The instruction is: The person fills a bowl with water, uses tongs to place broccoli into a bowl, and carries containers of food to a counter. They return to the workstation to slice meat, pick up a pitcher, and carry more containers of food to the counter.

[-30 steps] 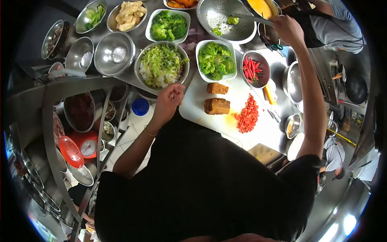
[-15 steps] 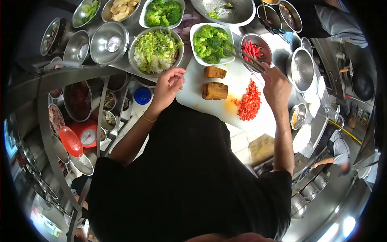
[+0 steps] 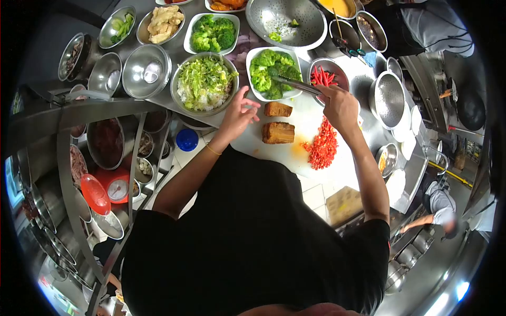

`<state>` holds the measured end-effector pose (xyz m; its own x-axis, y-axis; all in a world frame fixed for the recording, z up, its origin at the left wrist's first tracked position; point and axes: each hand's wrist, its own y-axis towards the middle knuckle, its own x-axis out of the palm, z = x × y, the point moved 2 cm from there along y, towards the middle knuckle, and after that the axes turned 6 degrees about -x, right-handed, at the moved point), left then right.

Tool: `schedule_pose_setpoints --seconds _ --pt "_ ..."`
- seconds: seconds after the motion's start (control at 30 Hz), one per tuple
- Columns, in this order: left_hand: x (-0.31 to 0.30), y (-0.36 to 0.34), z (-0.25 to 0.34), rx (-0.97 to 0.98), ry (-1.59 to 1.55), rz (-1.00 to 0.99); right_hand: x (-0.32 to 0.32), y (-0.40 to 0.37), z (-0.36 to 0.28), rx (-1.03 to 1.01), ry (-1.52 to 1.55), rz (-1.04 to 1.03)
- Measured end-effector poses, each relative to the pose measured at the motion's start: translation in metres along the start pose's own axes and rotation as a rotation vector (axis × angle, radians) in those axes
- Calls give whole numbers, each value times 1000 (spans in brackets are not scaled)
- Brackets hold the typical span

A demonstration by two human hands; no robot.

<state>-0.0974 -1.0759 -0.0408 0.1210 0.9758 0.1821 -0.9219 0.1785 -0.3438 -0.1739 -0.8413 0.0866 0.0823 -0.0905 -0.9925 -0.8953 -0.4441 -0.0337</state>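
My right hand (image 3: pixel 339 107) is closed around metal tongs (image 3: pixel 296 84), whose tips reach into the broccoli (image 3: pixel 268 68) in a white square dish (image 3: pixel 251 87). Held over the board's left edge, my left hand (image 3: pixel 238 117) has its fingers apart with nothing in them. It is beside a steel bowl of rice topped with chopped greens (image 3: pixel 205 84). On the white cutting board (image 3: pixel 247 141) lie two browned blocks of food, a smaller block (image 3: pixel 278 109) and a larger block (image 3: pixel 278 132). Chopped red chili (image 3: pixel 323 145) is heaped to their right.
Behind the tongs stands a bowl of whole red chilies (image 3: pixel 322 77). A large colander (image 3: pixel 287 23) and a second broccoli dish (image 3: pixel 212 33) are farther back. Steel bowls (image 3: pixel 146 71) line the left; another colander (image 3: pixel 388 100) stands right. A person (image 3: pixel 440 205) works at far right.
My right hand has moved left, bringing the tongs' tips deeper into the broccoli. My left hand has shifted right toward the brown blocks, and its fingers have spread. The whole view has shifted slightly.
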Motion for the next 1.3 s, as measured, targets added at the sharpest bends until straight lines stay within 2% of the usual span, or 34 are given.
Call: schedule_pose_setpoints --seconds 0.07,0.13,0.2,0.27,0.33,0.4,0.43,0.53,0.57,0.6,0.63,0.67,0.73,0.8,0.87,0.93,1.13,1.27,1.3 --pt "5 11 -4 -42 -81 60 -12 4 5 -44 8 -51" --pt "5 22 -7 -47 -101 67 -42 18 15 42 88 -88" --pt "8 29 -13 -87 -142 71 -72 39 20 68 -23 19" --pt "11 31 -16 -78 -150 89 -63 75 32 -97 -261 321" --pt "11 33 -16 -92 -232 82 -37 118 40 -41 -337 204" --pt "9 36 -12 -88 -228 71 3 150 58 -124 -405 201" --pt "7 34 -12 -93 -228 65 20 168 55 -89 -449 127" --pt "7 31 -8 -109 -264 63 10 156 65 -14 -364 191" --pt "8 31 -10 -105 -261 70 -10 146 55 97 -341 89" --pt "8 32 -13 -99 -257 74 -36 127 41 104 -322 76" --pt "9 35 -18 -92 -262 83 -50 109 43 97 -266 86" --pt "10 36 -20 -100 -269 79 -64 88 43 -36 -145 165" --pt "10 40 -23 -91 -261 74 -76 49 38 -96 -202 193" --pt "9 40 -21 -94 -282 52 -67 23 25 33 -63 -25" --pt "10 36 -18 -81 -292 69 -37 15 8 -39 -166 -103" --pt "11 38 -22 -50 -294 74 -21 11 2 -88 -119 -33" --pt "8 36 -20 -56 -154 41 -86 43 -1 0 -259 20" --pt "9 38 -26 -89 -155 114 -39 112 19 -306 -270 130" --pt "10 35 -13 -66 -245 61 -31 122 14 -326 -286 78"
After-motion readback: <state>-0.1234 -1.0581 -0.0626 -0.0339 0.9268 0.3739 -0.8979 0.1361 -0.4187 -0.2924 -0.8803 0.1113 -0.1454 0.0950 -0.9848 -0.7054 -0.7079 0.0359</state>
